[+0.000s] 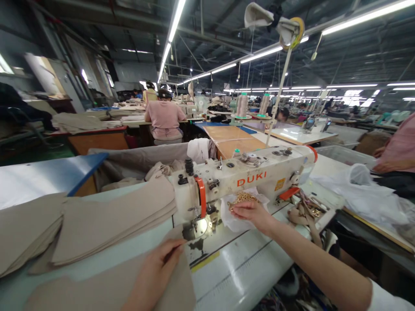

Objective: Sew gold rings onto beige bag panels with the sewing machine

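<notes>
Left hand [158, 261]: pinched on beige panel [97, 287], presumably steadying it near needle | Right hand [251, 212]: fingertips together at gold hardware [245, 197], grip unclear | White plastic [229, 221]: under sewing machine [275, 166] arm, seemingly for reach

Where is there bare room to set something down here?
The pale tabletop is bare between the fabric panel under the left hand and the right forearm. Farther off, the blue-edged table at left looks bare beyond the stacked panels. Crowding is worst around the right hand: gold chain on white wrapping, sewing machine, beige straps.
</notes>
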Action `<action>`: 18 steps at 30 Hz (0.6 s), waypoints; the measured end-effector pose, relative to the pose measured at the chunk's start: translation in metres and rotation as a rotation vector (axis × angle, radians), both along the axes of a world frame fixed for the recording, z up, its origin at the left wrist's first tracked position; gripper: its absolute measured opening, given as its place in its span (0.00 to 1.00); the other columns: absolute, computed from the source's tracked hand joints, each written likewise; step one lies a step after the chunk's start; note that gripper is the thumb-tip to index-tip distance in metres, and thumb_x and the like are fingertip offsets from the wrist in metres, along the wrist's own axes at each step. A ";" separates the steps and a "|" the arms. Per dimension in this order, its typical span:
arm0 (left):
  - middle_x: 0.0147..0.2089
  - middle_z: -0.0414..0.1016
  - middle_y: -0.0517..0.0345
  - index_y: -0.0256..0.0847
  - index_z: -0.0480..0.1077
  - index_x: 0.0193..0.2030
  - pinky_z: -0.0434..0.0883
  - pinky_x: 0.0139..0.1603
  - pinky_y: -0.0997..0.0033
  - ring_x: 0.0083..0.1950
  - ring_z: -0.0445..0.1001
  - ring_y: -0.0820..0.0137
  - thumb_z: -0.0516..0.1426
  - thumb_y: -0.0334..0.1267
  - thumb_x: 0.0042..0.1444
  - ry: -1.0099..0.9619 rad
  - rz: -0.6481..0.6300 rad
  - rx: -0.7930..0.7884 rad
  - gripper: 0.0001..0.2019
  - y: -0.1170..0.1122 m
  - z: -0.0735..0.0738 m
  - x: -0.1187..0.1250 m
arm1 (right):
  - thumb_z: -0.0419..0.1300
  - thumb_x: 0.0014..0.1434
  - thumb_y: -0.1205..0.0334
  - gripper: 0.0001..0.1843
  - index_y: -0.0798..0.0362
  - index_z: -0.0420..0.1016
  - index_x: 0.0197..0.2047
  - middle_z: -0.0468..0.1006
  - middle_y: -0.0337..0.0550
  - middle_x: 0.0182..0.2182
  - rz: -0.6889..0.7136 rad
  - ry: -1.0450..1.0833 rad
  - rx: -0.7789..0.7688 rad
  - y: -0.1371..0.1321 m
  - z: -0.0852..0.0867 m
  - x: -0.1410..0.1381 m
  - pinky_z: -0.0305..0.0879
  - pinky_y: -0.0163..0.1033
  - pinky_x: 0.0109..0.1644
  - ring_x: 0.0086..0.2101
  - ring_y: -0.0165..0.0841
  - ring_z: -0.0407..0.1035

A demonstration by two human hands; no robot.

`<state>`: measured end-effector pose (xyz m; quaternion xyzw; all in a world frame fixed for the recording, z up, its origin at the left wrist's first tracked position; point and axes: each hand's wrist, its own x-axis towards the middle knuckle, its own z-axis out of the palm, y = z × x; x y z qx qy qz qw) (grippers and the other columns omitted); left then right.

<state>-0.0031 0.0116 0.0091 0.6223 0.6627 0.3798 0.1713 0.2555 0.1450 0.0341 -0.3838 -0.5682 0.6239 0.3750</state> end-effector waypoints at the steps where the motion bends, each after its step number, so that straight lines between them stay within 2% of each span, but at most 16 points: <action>1: 0.31 0.80 0.59 0.46 0.77 0.34 0.75 0.37 0.70 0.32 0.78 0.65 0.52 0.44 0.53 -0.006 -0.003 0.001 0.12 -0.002 0.000 0.002 | 0.70 0.44 0.53 0.16 0.57 0.80 0.31 0.79 0.44 0.28 0.029 0.036 -0.048 -0.010 0.000 -0.003 0.68 0.40 0.40 0.30 0.32 0.72; 3: 0.30 0.79 0.59 0.46 0.77 0.35 0.74 0.34 0.71 0.30 0.77 0.67 0.51 0.43 0.55 -0.028 -0.006 0.000 0.13 -0.006 0.000 0.005 | 0.70 0.45 0.54 0.16 0.57 0.80 0.32 0.79 0.44 0.30 0.094 0.154 -0.197 -0.031 0.000 -0.010 0.68 0.35 0.39 0.31 0.28 0.72; 6: 0.30 0.79 0.59 0.45 0.77 0.36 0.73 0.33 0.72 0.30 0.76 0.68 0.51 0.42 0.57 -0.074 -0.029 0.002 0.13 -0.012 0.000 0.010 | 0.71 0.46 0.60 0.12 0.58 0.79 0.32 0.79 0.41 0.29 0.188 0.382 -0.486 -0.057 -0.003 -0.025 0.67 0.29 0.38 0.30 0.25 0.72; 9: 0.31 0.79 0.58 0.44 0.77 0.35 0.73 0.35 0.72 0.33 0.76 0.68 0.52 0.41 0.57 -0.111 -0.042 0.011 0.12 -0.017 0.000 0.013 | 0.72 0.46 0.63 0.10 0.58 0.78 0.31 0.79 0.40 0.27 0.261 0.501 -0.655 -0.073 -0.009 -0.041 0.67 0.27 0.35 0.28 0.23 0.72; 13: 0.31 0.79 0.59 0.45 0.76 0.35 0.72 0.36 0.72 0.33 0.76 0.68 0.52 0.41 0.58 -0.113 -0.037 0.014 0.12 -0.020 0.002 0.015 | 0.73 0.44 0.63 0.12 0.58 0.77 0.30 0.79 0.39 0.27 0.299 0.558 -0.738 -0.080 -0.014 -0.055 0.68 0.26 0.34 0.27 0.23 0.72; 18: 0.31 0.78 0.61 0.45 0.76 0.34 0.72 0.36 0.74 0.33 0.75 0.70 0.52 0.40 0.58 -0.084 -0.050 0.050 0.11 -0.020 0.005 0.014 | 0.73 0.44 0.62 0.12 0.58 0.75 0.29 0.79 0.39 0.27 0.310 0.509 -0.710 -0.080 -0.014 -0.059 0.67 0.27 0.34 0.26 0.23 0.72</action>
